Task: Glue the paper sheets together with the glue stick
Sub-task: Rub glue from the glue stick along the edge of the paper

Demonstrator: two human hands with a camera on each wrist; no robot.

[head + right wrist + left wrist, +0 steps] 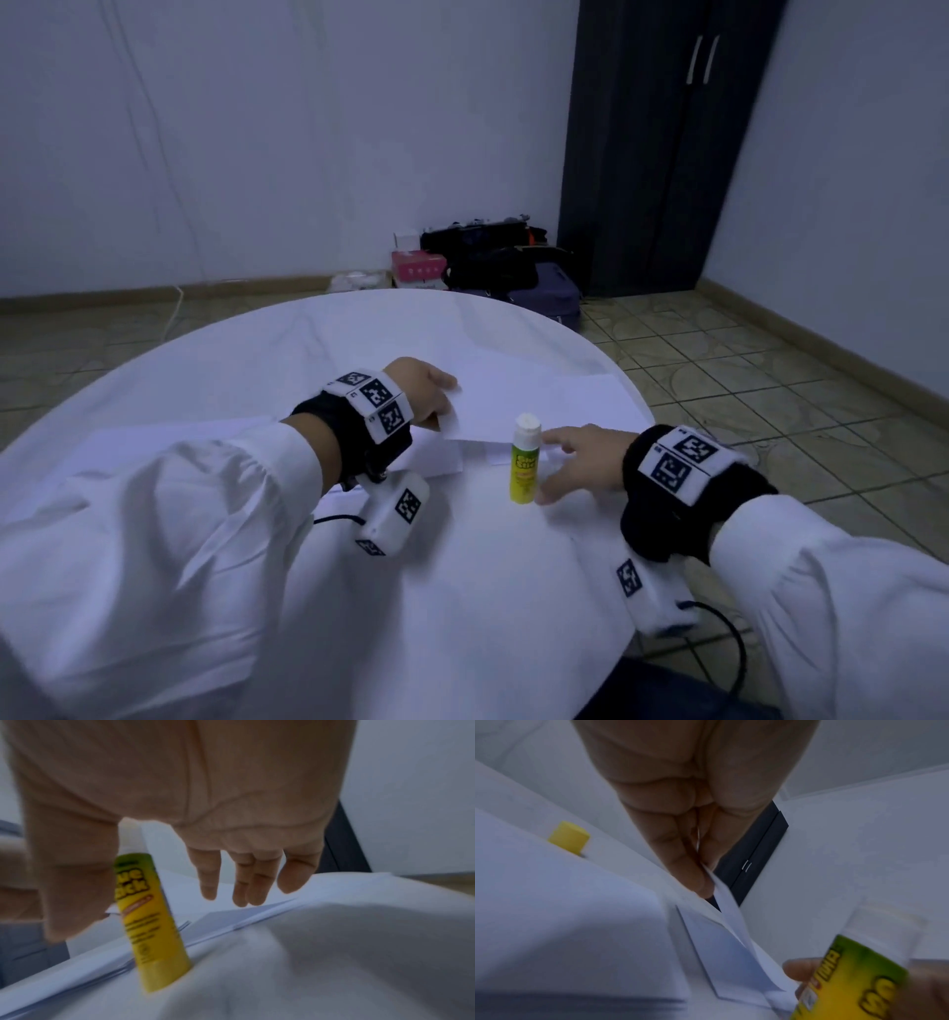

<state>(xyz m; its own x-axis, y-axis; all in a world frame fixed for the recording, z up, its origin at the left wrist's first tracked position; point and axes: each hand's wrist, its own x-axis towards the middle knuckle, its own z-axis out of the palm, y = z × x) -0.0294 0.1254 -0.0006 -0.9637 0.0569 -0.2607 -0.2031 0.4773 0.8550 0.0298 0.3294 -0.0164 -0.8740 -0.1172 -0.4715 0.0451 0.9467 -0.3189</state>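
Glue stick upright on the worktop, left hand lifting a sheet, right hand loose beside the stick.

Head view: the left hand (418,388) reaches forward and pinches the near corner of a white paper sheet (518,406), raised over more white sheets lying on the round white-clothed worktop (308,339). The yellow-and-green glue stick (525,462), uncapped, stands upright just left of the right hand (583,462), whose fingers are spread and relaxed, not closed round it. Left wrist view: thumb and fingers (687,866) press together on the sheet's edge; a small yellow cap (569,837) lies on the worktop beyond. Right wrist view: the fingers (253,878) hang straight and apart, the thumb close beside the stick; contact cannot be told.
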